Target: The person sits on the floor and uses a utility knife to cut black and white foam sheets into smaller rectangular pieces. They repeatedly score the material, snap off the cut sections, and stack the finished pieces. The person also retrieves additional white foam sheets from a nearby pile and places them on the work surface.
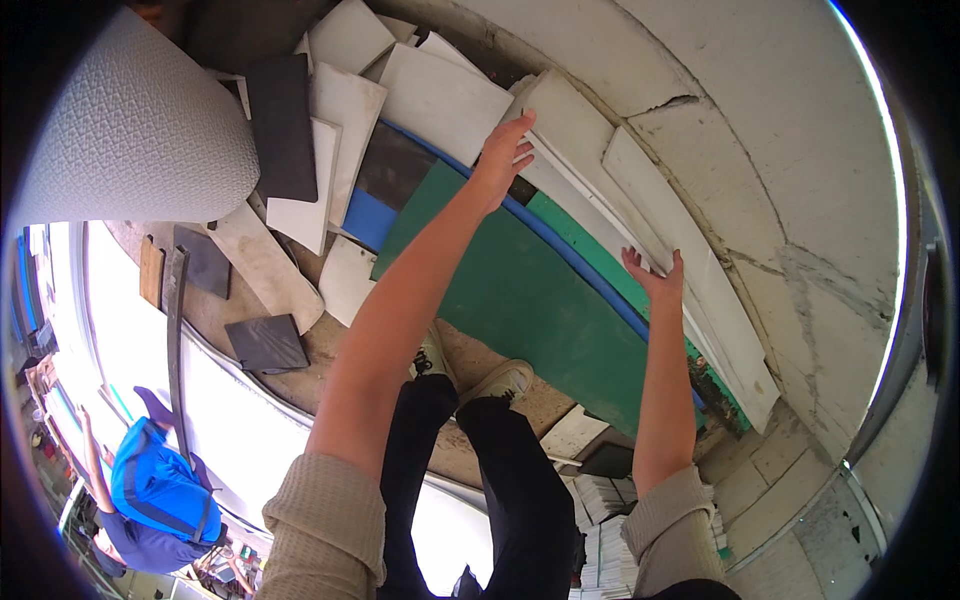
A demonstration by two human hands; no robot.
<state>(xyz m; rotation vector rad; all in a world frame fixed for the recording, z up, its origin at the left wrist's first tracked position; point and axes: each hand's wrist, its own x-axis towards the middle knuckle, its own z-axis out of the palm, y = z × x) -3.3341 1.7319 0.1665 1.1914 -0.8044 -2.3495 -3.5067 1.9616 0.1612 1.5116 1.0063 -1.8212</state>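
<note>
A long, narrow white board (592, 196) leans along the wall, slanting from the upper middle toward the lower right. At its far left end, my left hand (503, 158) is closed round the edge, part of the grip hidden by the hand. My right hand (657, 279) grips the same board further along, fingers curled on both sides of its edge. Just in front runs a blue pipe or rod (578, 262), beside a bright green strip (556, 218). A large dark green sheet (520, 292) lies below my arms.
Behind the board stands another pale panel (690, 262) against the cracked wall (780, 170). White panels (440, 95) and a black panel (283, 128) are piled at far left, near a textured grey roll (140, 130). A person in blue (165, 485) is at lower left.
</note>
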